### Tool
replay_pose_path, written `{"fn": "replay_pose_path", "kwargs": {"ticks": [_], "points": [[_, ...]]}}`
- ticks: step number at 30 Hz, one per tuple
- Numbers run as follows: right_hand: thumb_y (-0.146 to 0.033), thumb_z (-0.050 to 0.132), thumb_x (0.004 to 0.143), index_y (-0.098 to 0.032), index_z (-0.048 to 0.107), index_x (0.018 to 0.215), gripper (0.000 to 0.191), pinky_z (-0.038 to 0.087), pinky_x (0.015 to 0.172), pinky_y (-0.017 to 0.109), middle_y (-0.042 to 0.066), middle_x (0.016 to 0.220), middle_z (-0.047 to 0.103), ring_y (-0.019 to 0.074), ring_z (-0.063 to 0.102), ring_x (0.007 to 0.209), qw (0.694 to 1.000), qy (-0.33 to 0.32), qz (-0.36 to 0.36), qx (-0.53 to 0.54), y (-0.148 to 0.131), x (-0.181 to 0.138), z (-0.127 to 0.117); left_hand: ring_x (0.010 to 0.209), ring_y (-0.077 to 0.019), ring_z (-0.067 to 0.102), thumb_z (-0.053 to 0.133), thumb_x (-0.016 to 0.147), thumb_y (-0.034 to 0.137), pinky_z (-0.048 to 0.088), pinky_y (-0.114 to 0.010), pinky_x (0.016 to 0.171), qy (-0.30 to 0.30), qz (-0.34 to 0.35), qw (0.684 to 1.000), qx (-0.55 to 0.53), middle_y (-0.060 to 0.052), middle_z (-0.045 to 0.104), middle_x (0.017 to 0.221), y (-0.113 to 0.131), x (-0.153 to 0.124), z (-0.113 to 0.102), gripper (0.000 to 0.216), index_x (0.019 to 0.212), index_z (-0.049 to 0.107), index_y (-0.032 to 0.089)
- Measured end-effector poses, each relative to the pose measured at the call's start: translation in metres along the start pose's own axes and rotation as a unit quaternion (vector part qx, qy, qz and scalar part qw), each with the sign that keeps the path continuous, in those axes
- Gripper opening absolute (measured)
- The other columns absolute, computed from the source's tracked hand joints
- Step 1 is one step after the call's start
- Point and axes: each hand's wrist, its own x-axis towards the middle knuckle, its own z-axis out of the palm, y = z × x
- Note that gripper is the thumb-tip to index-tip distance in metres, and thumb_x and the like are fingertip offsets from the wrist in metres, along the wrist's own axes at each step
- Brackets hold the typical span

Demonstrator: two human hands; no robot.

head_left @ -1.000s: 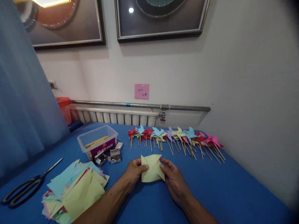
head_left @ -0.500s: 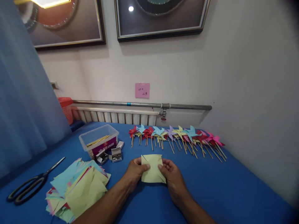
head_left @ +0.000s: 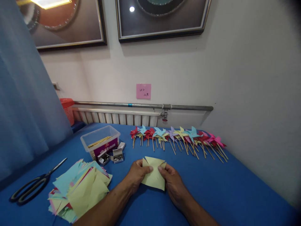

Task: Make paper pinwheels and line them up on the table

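Observation:
A pale yellow square of paper, slit inward from its corners, is held up over the blue table between my two hands. My left hand pinches its left edge, thumb on the front face. On the other side my right hand grips the right edge the same way, its thumb near the upper right slit. The fingers behind the sheet are partly hidden. Left of my left forearm lies a loose pile of coloured paper squares, a yellow one on top.
Black-handled scissors lie at the left. Behind the pile stand a clear plastic box holding wooden sticks and small open boxes of metal pins. Finished paper pinwheels on sticks line the table's back. A blue curtain hangs left.
The yellow paper has turned slightly clockwise and its lower right corner now hangs lower. My right thumb has shifted a little up and left on it.

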Motion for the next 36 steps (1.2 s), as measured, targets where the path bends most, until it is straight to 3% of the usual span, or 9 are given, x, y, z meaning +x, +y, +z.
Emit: {"fn": "replay_pose_path", "kwargs": {"ticks": [6,13,21,26,30,36], "points": [[-0.058,0.081,0.067,-0.019,0.066,0.07,0.042,0.044,0.051,0.025,-0.001,0.059,0.066,0.0156,0.057,0.053,0.988,0.06,-0.048,-0.134,0.007,0.008,-0.013,0.058,-0.0185,0.063,0.087,0.049,0.033,0.049,-0.029,0.06,0.001,-0.003,1.0,0.013,-0.011,0.074,0.074,0.0,-0.002,0.003,0.048,0.087,0.074,0.007],[-0.057,0.083,0.064,-0.018,0.069,0.088,0.047,0.052,0.065,0.033,0.004,0.077,0.075,0.0227,0.067,0.067,0.99,0.021,-0.041,-0.134,0.008,0.011,-0.016,0.057,-0.0192,0.064,0.084,0.049,0.029,0.05,-0.03,0.059,0.028,-0.008,1.0,0.009,-0.01,0.074,0.071,0.0,-0.001,0.002,0.045,0.086,0.073,0.007],[-0.058,0.08,0.063,-0.018,0.069,0.076,0.043,0.047,0.054,0.028,0.002,0.065,0.071,0.0209,0.064,0.06,0.982,0.049,-0.039,-0.179,0.008,0.01,-0.017,0.056,-0.0182,0.063,0.08,0.052,0.027,0.05,-0.028,0.057,0.026,0.0,0.999,0.028,-0.011,0.074,0.072,-0.004,0.001,0.0,0.044,0.089,0.074,0.006],[-0.058,0.076,0.068,-0.017,0.072,0.078,0.043,0.046,0.053,0.028,0.002,0.064,0.071,0.0208,0.063,0.058,0.977,0.049,-0.04,-0.203,0.004,0.007,-0.016,0.056,-0.0181,0.063,0.079,0.052,0.026,0.049,-0.028,0.056,0.032,0.001,0.999,0.031,-0.01,0.074,0.073,-0.003,0.0,0.002,0.042,0.089,0.074,0.006],[-0.059,0.077,0.068,-0.016,0.074,0.086,0.047,0.049,0.057,0.032,0.004,0.069,0.074,0.023,0.066,0.06,0.982,0.048,-0.023,-0.18,0.005,0.008,-0.017,0.056,-0.0183,0.063,0.079,0.05,0.025,0.048,-0.028,0.056,0.024,-0.009,0.999,0.034,-0.011,0.074,0.072,0.0,-0.002,0.005,0.041,0.086,0.074,0.006],[-0.052,0.083,0.068,-0.018,0.073,0.101,0.049,0.054,0.07,0.037,0.008,0.085,0.078,0.0257,0.072,0.073,0.999,0.005,-0.005,-0.046,-0.002,0.0,-0.005,0.057,-0.0183,0.063,0.082,0.052,0.027,0.049,-0.028,0.058,0.013,-0.005,1.0,0.005,-0.011,0.074,0.073,0.001,-0.004,0.005,0.041,0.087,0.074,0.007]]}}
